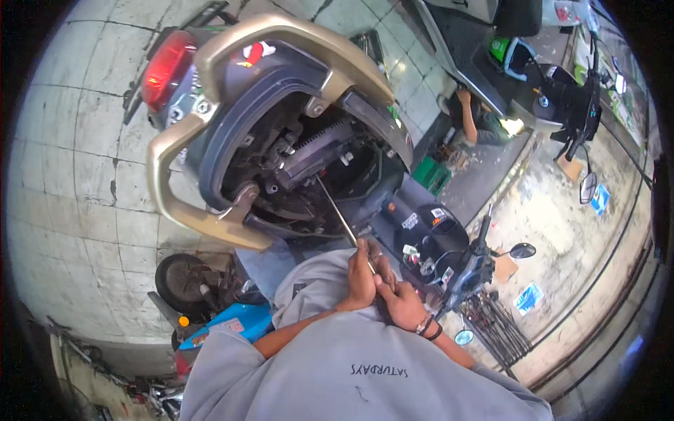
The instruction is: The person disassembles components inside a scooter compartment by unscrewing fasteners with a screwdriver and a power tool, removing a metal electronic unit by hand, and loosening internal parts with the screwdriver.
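Along the left of the scooter tail point(216, 147), pale floor tiles point(81, 189), cracked and stained. On the scooter tail itself, open from above, a gold grab rail point(281, 29) around the outer end and a red tail light point(168, 70) just beside. Below the scooter tail, a grey shirt point(337, 365). To its upper right, well apart, a dark scooter point(474, 63); to its lower right, nearer, black stickered panels point(414, 221); to its lower left, a bright blue panel point(242, 324). Inside the scooter tail, a dark ribbed part point(319, 149). Just below the scooter tail, right hand point(404, 305) and left hand point(361, 281) close together, both with fingers curled around the lower end of a metal rod point(342, 221). Right of the scooter tail, another person's forearm point(470, 126), then a green container point(430, 175). Slimmest of all, the rod, slanting up into the scooter tail, tip near the ribbed part, contact impossible to tell.
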Tool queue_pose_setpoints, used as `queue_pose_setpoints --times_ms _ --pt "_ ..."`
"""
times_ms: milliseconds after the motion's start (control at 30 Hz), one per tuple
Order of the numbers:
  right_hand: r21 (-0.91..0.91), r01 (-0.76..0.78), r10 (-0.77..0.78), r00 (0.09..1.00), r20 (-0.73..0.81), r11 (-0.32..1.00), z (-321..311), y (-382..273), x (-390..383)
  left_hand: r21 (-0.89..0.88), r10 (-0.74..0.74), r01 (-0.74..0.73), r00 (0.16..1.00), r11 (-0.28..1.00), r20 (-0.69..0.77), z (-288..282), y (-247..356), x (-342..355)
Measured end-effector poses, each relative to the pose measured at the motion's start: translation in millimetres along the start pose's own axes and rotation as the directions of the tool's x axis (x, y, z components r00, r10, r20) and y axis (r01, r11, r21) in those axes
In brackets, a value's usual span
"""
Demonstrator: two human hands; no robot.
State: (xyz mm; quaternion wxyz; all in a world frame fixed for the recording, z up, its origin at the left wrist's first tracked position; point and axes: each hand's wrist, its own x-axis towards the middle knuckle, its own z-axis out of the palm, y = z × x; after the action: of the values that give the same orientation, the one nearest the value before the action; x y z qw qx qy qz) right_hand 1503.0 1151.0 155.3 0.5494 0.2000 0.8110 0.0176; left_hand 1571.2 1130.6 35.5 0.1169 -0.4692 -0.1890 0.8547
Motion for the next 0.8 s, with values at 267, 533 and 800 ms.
queue_pose_setpoints --times_ms 267,533,800 --pt "0.222 -0.023 -0.020 0.981 0.191 0.975 -22.6 37.7 23.3 0.898 0.765 -0.424 0.615 0.120 0.188 -6.7 89.1 24.8" --pt "0.038 0.381 -0.379 0.924 -0.049 0.924 -19.6 66.3 49.2 0.661 0.456 0.068 0.775 -0.748 0.436 31.5 195.6 100.2" --pt "0.126 0.455 -0.445 0.890 -0.098 0.882 -16.6 79.8 50.7 0.584 0.472 0.132 0.739 -0.801 0.481 44.9 196.6 113.6"
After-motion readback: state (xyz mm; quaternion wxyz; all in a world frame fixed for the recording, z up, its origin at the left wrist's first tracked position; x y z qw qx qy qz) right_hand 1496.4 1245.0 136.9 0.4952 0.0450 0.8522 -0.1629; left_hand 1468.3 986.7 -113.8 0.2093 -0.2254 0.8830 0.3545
